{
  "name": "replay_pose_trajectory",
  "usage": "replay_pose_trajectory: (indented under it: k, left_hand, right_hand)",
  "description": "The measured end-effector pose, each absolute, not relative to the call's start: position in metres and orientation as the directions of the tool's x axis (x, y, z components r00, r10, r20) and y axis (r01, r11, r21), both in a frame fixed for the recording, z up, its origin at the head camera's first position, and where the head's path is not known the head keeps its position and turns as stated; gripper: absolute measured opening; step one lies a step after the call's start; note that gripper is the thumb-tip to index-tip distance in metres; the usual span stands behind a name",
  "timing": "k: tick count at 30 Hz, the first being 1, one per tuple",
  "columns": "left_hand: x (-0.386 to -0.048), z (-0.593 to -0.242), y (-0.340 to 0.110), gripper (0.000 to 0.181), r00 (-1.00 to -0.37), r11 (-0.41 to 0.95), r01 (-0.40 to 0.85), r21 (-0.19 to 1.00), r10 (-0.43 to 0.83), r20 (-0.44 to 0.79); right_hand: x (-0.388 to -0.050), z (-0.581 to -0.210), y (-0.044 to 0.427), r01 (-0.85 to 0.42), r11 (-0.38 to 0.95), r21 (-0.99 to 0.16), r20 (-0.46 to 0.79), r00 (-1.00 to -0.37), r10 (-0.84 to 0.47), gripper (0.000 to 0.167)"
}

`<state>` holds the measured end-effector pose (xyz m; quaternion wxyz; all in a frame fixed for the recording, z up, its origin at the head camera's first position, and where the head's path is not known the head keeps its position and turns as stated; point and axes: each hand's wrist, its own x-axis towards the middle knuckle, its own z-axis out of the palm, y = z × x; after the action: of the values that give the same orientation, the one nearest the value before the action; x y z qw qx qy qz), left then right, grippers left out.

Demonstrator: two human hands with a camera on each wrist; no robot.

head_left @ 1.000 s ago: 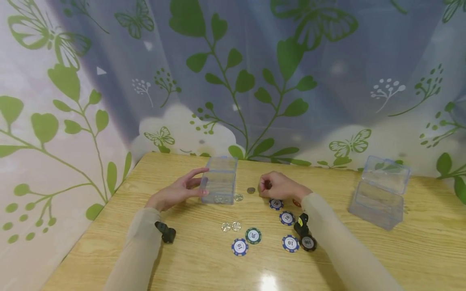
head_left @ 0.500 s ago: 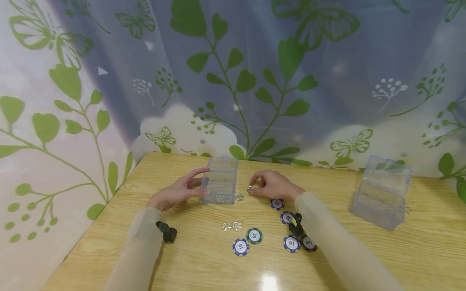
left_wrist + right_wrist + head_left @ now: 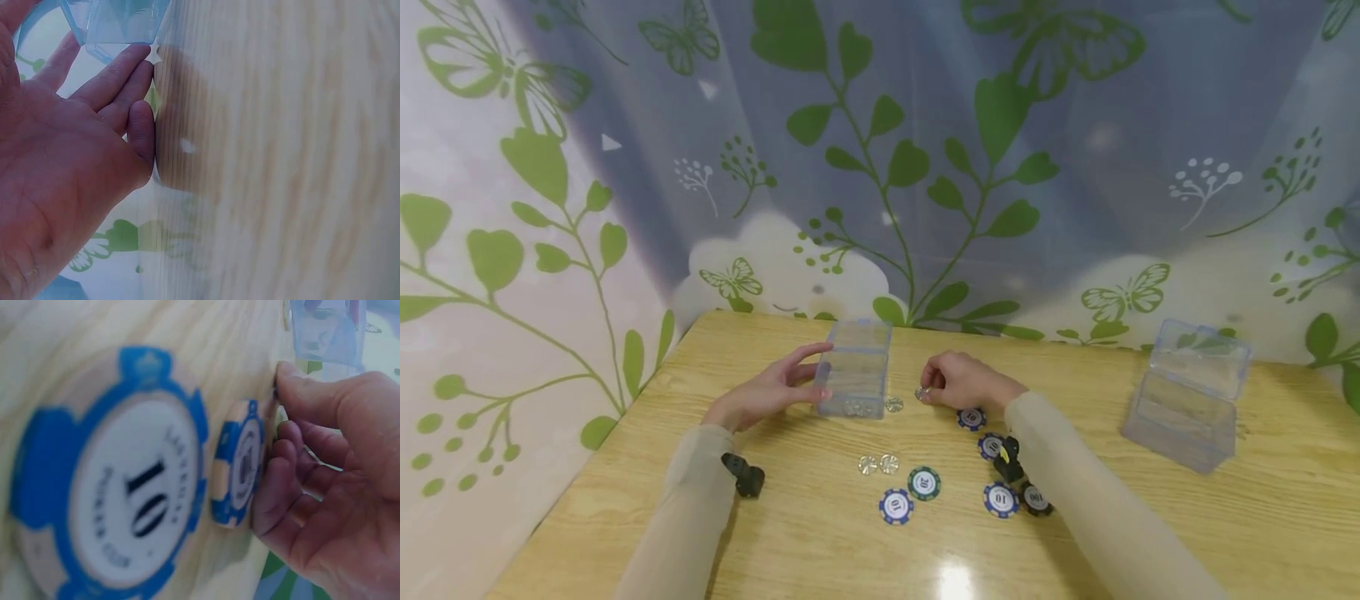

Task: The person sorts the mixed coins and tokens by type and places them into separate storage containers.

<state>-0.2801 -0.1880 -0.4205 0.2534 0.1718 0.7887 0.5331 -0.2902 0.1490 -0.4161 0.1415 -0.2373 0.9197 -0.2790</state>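
Nearest the person, a blue chip (image 3: 897, 507) and a green chip (image 3: 924, 483) lie on the table (image 3: 805, 533); to their right, another blue chip (image 3: 1002, 500) sits against a black chip (image 3: 1037, 499). Beyond is a coin pair (image 3: 889, 464), then two farther chips (image 3: 972, 418) near the right sleeve (image 3: 1060, 442). Farther on, the right hand (image 3: 967, 382) pinches a coin (image 3: 922, 392) at the table; a loose coin (image 3: 894, 404) lies between it and the left box (image 3: 852, 367). The left hand (image 3: 767, 398) touches that box, fingers apart. Some boxed coins (image 3: 857, 408) are inside (how many is hard to tell), so the work looks part done: three coins lie loose, one is pinched, and these chips remain out. Well apart rightward stands the right box (image 3: 1180, 425).
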Motion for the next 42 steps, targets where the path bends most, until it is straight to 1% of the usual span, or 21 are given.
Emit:
replay_pose_trajectory:
  k: [4, 8, 15, 20, 25, 30, 33, 37, 42]
  left_hand:
    - [-0.281, -0.422, -0.189, 0.082, -0.814, 0.379, 0.001, 0.925, 0.537, -0.219]
    - [-0.28, -0.422, -0.19, 0.083, -0.815, 0.386, 0.003, 0.922, 0.535, -0.221]
    - [-0.279, -0.421, -0.188, 0.084, -0.818, 0.378, -0.011, 0.926, 0.528, -0.226]
    - [-0.279, -0.423, -0.189, 0.084, -0.816, 0.372, -0.016, 0.928, 0.531, -0.227]
    - [-0.28, -0.421, -0.189, 0.084, -0.815, 0.368, -0.004, 0.93, 0.537, -0.216]
    - [-0.28, -0.42, -0.189, 0.083, -0.814, 0.369, -0.001, 0.929, 0.54, -0.215]
    - [-0.28, -0.42, -0.189, 0.084, -0.814, 0.372, 0.002, 0.928, 0.54, -0.214]
    - [-0.28, -0.42, -0.188, 0.084, -0.814, 0.368, -0.005, 0.93, 0.539, -0.217]
    - [-0.28, -0.42, -0.189, 0.084, -0.812, 0.365, -0.007, 0.931, 0.541, -0.218]
  right_hand:
    - [-0.289, -0.414, 0.147, -0.363, 0.738, -0.568, -0.182, -0.819, -0.543, 0.008]
    - [-0.288, -0.412, 0.147, -0.367, 0.733, -0.573, -0.208, -0.801, -0.562, 0.008]
    - [-0.283, -0.413, 0.156, -0.39, 0.677, -0.624, -0.19, -0.765, -0.616, 0.009]
    - [-0.276, -0.419, 0.165, -0.409, 0.639, -0.651, -0.128, -0.771, -0.624, 0.018]
    - [-0.272, -0.421, 0.167, -0.455, 0.631, -0.628, -0.059, -0.781, -0.622, 0.013]
    - [-0.27, -0.415, 0.158, -0.432, 0.662, -0.613, -0.103, -0.786, -0.609, 0.006]
    - [-0.27, -0.409, 0.152, -0.424, 0.692, -0.584, -0.146, -0.784, -0.603, 0.005]
    - [-0.272, -0.407, 0.15, -0.438, 0.713, -0.548, -0.167, -0.778, -0.606, 0.006]
    - [-0.274, -0.409, 0.152, -0.432, 0.703, -0.565, -0.181, -0.766, -0.617, 0.007]
